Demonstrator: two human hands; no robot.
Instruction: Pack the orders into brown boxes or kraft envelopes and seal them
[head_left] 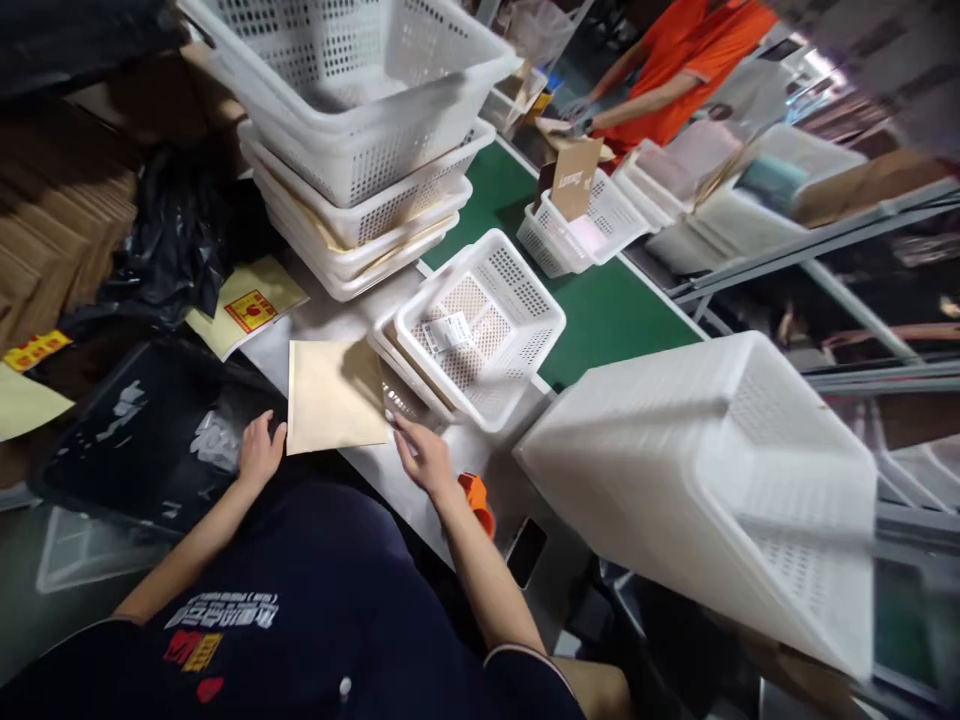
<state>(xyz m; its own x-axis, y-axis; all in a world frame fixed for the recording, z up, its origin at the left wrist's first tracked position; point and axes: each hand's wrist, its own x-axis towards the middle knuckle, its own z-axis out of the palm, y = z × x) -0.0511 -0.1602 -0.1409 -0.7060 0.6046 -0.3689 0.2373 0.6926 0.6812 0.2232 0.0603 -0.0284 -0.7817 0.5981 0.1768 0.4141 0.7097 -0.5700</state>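
Note:
A tan padded envelope lies flat on the table in front of me. Just off its left edge is my left hand, its fingers loosely spread with nothing visible in them. My right hand is at the envelope's lower right corner, fingers stretched and thumb apart; whether a fingertip presses the corner is hard to tell. Right beside the envelope, a white perforated basket sits nested in others, with a white label slip inside. An orange tape dispenser stands by my right forearm.
Stacked white baskets rise at the back left; a tall nested stack lies tilted at right. A phone rests near the table edge. Left are a dark bin and a stickered envelope. A co-worker in orange stands across.

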